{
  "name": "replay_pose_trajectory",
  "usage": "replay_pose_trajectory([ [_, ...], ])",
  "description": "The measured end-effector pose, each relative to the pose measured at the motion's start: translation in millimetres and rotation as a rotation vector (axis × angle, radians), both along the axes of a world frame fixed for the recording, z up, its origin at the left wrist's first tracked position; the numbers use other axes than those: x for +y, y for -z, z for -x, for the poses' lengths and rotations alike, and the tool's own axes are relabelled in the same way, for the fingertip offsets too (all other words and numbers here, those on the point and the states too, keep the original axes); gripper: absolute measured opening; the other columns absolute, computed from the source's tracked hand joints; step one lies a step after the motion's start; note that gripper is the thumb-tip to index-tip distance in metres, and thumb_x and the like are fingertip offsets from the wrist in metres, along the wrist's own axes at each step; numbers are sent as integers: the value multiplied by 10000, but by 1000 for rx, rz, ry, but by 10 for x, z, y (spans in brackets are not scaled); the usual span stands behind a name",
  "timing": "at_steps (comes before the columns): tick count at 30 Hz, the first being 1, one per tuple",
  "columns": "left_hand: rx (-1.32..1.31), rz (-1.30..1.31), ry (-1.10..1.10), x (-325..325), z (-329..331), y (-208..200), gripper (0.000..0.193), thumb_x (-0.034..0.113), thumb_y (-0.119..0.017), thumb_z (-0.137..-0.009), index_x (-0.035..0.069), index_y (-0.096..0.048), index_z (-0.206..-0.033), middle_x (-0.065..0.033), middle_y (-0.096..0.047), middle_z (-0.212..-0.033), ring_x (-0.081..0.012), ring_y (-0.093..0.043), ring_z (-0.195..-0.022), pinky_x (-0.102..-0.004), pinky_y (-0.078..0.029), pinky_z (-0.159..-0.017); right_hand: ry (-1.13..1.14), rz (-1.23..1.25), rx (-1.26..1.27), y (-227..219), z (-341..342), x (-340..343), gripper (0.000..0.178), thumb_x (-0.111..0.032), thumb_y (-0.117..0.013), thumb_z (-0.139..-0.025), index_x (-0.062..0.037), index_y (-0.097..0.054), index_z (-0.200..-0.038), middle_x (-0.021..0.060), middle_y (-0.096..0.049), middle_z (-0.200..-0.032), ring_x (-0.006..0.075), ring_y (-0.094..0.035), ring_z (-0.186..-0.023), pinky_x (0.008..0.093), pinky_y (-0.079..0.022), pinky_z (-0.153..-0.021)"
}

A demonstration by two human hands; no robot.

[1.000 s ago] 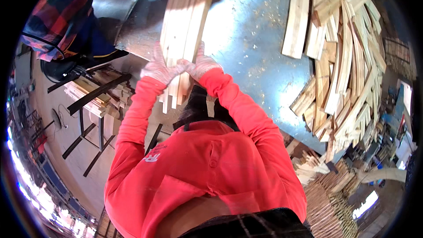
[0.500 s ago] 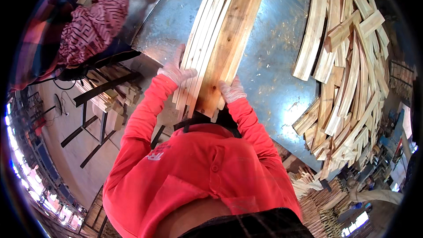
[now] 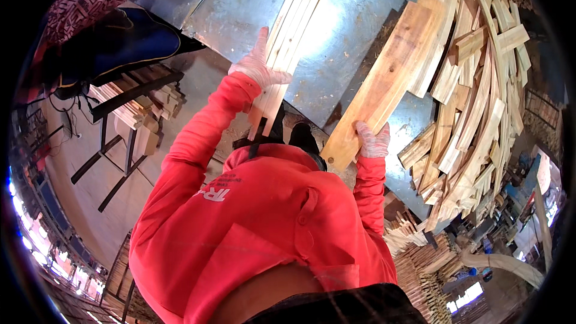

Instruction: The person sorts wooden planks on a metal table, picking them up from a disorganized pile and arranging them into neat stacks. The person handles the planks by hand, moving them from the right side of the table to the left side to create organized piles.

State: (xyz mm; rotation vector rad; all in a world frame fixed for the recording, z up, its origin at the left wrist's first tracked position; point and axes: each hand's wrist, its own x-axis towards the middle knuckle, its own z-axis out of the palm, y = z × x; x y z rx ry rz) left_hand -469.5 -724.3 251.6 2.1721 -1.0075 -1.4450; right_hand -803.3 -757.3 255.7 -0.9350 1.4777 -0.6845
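Note:
My right hand, in a pale glove, grips the near end of some wide wooden boards by their right edge. A brown, knotted board lies uppermost, with a lighter one showing along its right side. Their near end juts past the table's edge. My left hand, also gloved, lies against the left side of a bundle of long, narrow wooden strips. Its index finger points away from me and its thumb stretches across the top of the strips; its other fingers are mostly hidden. The near ends of the strips overhang the table.
The metal-topped table spreads out before me. At its right lies a jumbled heap of pale boards. A metal stand and stacked timber are at the left. A person's patterned sleeve shows at the upper left.
My right hand has shifted the wide boards rightward, away from the narrow strips and up beside the heap. My left hand has stayed at the strips. The view has shifted somewhat.

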Motion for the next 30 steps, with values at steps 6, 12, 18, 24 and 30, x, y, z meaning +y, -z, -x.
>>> replay_pose_trajectory([
  [6,-35,343,-126,243,-249,653,1264,377,-854,-620,46,-42,-1531,-235,-508,-1355,-333,-526,-1242,-331,-416,-1024,-86,73,-188,-132,-177,-33,463,-135,-750,-772,-18,-542,-1169,79,-657,-921,179,-625,-759,313,-524,-691],
  [12,-402,230,0,343,-1026,528,1064,371,-796,-647,72,-233,-1500,-219,-568,-1286,-340,-568,-1177,-348,-452,-986,-182,194,-350,-424,-1278,-162,423,-168,-770,-774,-16,-582,-1121,84,-676,-965,152,-647,-790,284,-543,-678],
  [18,-342,141,-58,405,-1544,102,962,401,-797,-677,88,-336,-1462,-221,-627,-1189,-337,-610,-1113,-350,-479,-947,-845,278,538,397,-2648,223,952,-564,-614,-824,114,-288,-1408,284,-662,-1031,427,-653,-941,487,-509,-835],
  [24,-769,-46,85,311,-748,-80,1161,500,-732,-640,75,-98,-1515,-283,-412,-1385,-428,-445,-1267,-463,-425,-1015,-1065,569,671,429,-2550,-65,1030,-553,-556,-841,82,-75,-1493,363,-340,-1437,424,-426,-1310,459,-344,-1086],
  [30,-776,26,101,10,-907,-172,1024,463,-709,-667,106,-205,-1484,-250,-517,-1264,-416,-539,-1159,-490,-444,-974,-688,297,1074,511,-2480,-172,1096,-562,-688,-744,5,-147,-1509,327,-116,-1539,431,-171,-1438,443,-192,-1172],
])
